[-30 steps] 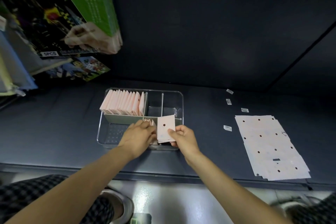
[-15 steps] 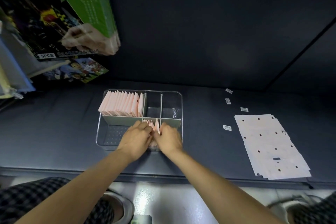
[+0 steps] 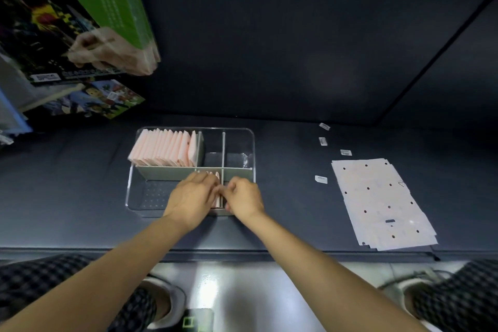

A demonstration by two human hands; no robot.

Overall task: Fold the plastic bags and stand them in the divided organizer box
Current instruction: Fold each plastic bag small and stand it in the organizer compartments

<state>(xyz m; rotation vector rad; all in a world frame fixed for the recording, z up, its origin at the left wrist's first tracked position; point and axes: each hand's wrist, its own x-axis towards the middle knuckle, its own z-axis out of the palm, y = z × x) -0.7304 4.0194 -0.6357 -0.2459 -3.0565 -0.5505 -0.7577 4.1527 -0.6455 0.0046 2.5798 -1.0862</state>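
Counter: dark, runs the full width of the view. Boxed goods stacked at its far left corner.

Loose bags: flat pale stack toward the right end of the counter, well apart from the box, not yet folded.

Organizer box: clear, divided, mid-counter. Far-left compartment packed with a row of folded bags standing on edge. Two far-right compartments look bare.

Near row: a few folded bags upright just left of the cross divider.

Left hand: fingers curled against that small group from the left; whether it grips or only presses, cannot tell. Right hand: fingers curled at the divider, apparently pinching a bag edge.

Judgement: seating step. Best to keep the group squeezed upright, push the newest fold fully down to the floor, let go only once it leans on its neighbours.
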